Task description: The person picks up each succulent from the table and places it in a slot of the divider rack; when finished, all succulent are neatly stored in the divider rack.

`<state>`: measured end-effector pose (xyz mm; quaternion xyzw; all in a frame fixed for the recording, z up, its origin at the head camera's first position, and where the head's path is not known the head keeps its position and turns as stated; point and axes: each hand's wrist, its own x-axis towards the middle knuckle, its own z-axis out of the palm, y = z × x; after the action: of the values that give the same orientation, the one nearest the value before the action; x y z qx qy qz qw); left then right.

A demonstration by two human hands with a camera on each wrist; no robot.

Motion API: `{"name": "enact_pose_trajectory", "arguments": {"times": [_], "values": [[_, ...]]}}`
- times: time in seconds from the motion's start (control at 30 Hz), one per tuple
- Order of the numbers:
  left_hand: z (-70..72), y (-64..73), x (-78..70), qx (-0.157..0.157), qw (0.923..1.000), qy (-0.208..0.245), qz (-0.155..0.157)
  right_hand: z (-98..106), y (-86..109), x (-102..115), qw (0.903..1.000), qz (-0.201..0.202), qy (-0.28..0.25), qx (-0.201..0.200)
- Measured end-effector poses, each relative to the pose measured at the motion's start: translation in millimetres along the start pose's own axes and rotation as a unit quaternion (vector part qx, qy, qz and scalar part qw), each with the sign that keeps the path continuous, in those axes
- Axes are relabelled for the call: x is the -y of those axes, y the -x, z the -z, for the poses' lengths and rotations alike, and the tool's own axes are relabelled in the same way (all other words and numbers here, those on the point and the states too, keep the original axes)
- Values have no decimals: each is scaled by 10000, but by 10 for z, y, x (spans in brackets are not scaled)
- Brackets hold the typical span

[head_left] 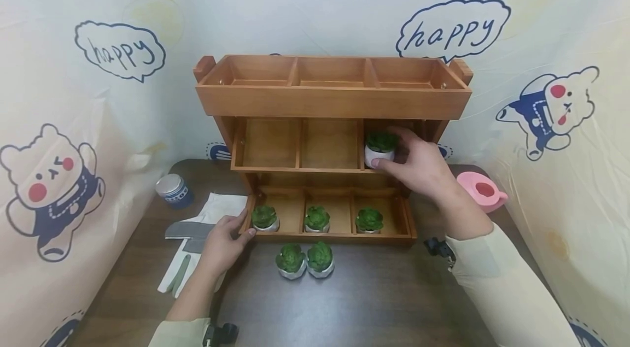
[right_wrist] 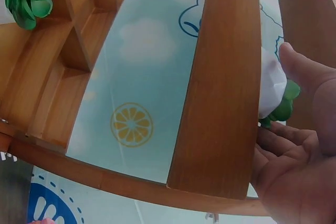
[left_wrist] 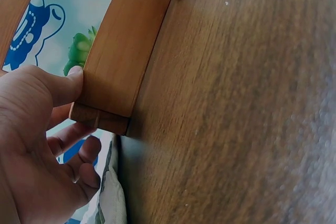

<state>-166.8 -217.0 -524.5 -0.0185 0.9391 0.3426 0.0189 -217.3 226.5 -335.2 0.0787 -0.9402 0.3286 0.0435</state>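
Note:
A three-tier wooden shelf [head_left: 332, 102] divided into compartments stands on the table. With thumb and fingers, my right hand [head_left: 425, 164] holds a small potted succulent [head_left: 380, 151] in the right compartment of the middle tier. In the right wrist view its white pot [right_wrist: 272, 85] shows behind the tier's front board, near my thumb. My left hand [head_left: 223, 246] grips the lower left front corner of the shelf, thumb on the front board [left_wrist: 113, 61]. The bottom tier bears three succulents, one [head_left: 266, 217] per compartment. Two more succulents, a left one [head_left: 291, 261] and a right one [head_left: 320, 259], stand side by side before it.
At the left lie white-and-grey gloves [head_left: 197, 232], with a blue jar [head_left: 174, 191] with a silvery lid behind them. To the right of the shelf is a pink watering can [head_left: 482, 191]. A printed cloth [head_left: 315, 3] surrounds the dark wooden table [head_left: 374, 292].

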Motion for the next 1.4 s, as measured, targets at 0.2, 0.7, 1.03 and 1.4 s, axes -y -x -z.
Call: {"name": "enact_pose_trajectory", "arguments": {"times": [0.2,0.7,1.03,1.4], "values": [[4,-1,-15,49,9999,13,100,59,82,-15,9989,-82,-451,75],[2,3,0,53,10000,-2,64,142,355,-3,9970,20,-764,-127],[-3,4,-5,6,10000,-13,13,93,534,49,9974,203,-636,-258],[16,4,-25,50,10000,2,84,-63,669,86,9951,616,-765,-73]]}}
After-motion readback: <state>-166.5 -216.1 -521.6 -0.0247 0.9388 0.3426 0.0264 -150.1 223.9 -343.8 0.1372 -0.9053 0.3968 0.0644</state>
